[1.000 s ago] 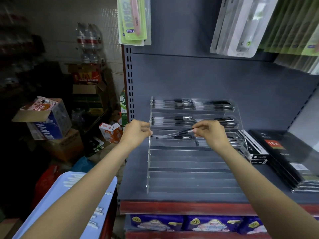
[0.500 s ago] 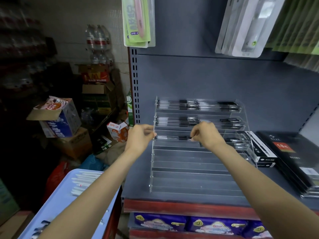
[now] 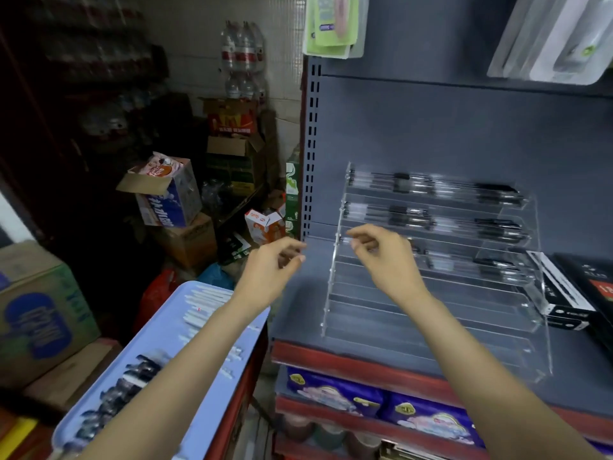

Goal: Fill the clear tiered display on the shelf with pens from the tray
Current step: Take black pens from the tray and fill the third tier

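- The display (image 3: 431,293) stands on the shelf (image 3: 298,310). Its two top tiers hold pens (image 3: 431,187), the third tier holds a few, and the lower tiers look empty.
- The right hand (image 3: 381,257) hangs in front of the third tier with curled fingers. It seems to touch or pinch the clear end of a pen (image 3: 345,240) at the left wall, but blur hides this, so I cannot tell if it grips.
- The left hand (image 3: 272,270) is between the tray (image 3: 159,330) and the display, fingers loosely bent, holding nothing.
- Risk: a pen end that sticks out past the side wall may catch a hand and roll out onto the shelf or floor.
- Risk: the display is light, I think; a push on its left wall could shift it toward the black boxes (image 3: 564,303).
- Risk: the tray lies near the left forearm; a careless reach back could knock its pens (image 3: 199,313) off.
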The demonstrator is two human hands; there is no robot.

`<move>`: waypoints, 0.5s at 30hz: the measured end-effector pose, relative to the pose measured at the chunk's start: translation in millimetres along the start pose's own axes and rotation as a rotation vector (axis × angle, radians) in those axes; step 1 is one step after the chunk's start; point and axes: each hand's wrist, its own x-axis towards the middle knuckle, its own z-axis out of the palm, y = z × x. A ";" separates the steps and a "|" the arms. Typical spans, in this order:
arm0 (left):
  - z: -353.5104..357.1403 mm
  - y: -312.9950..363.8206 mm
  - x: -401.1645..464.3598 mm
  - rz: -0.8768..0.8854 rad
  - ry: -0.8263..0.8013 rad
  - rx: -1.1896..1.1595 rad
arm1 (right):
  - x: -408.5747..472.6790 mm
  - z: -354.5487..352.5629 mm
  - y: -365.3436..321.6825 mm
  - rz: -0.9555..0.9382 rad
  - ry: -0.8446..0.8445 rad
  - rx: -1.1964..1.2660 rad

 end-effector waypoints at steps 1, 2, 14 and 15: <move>-8.8 -9.3 -7.8 -0.014 -0.027 0.014 | -3.8 11.3 -10.5 -0.007 -0.010 0.015; -18.1 -20.3 -15.7 -0.033 -0.053 0.020 | -7.6 24.1 -20.8 -0.015 -0.025 0.020; -155.5 -240.2 -87.5 -0.267 -0.254 0.173 | -56.6 263.6 -107.8 0.167 -0.386 -0.033; -160.8 -257.4 -91.8 -0.272 -0.289 0.200 | -62.8 282.3 -109.9 0.200 -0.407 -0.049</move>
